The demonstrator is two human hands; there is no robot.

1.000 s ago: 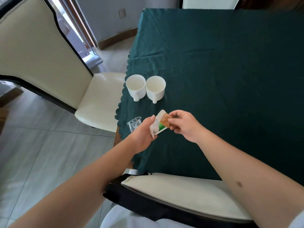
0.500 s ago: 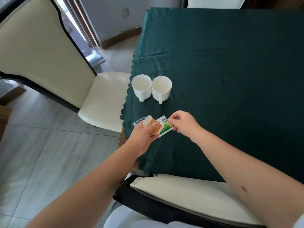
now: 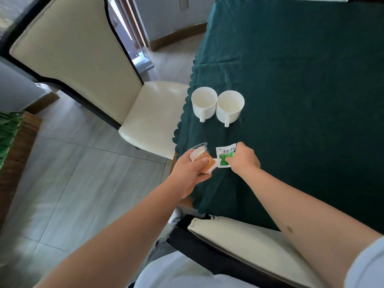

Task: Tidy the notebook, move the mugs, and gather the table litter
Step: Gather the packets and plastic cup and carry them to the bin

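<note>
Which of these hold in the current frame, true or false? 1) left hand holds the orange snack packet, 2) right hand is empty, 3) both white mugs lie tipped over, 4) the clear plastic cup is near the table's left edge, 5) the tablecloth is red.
1) The left hand holds the orange-and-white snack packet. True.
2) The right hand is empty. False: it grips the white-and-green sachet.
3) Both white ceramic mugs lie tipped over. False: they stand upright, side by side, handles toward the person.
4) The small clear plastic cup is near the table's left edge. True, partly hidden behind the left hand.
5) The tablecloth is red. False: it is dark green.
</note>
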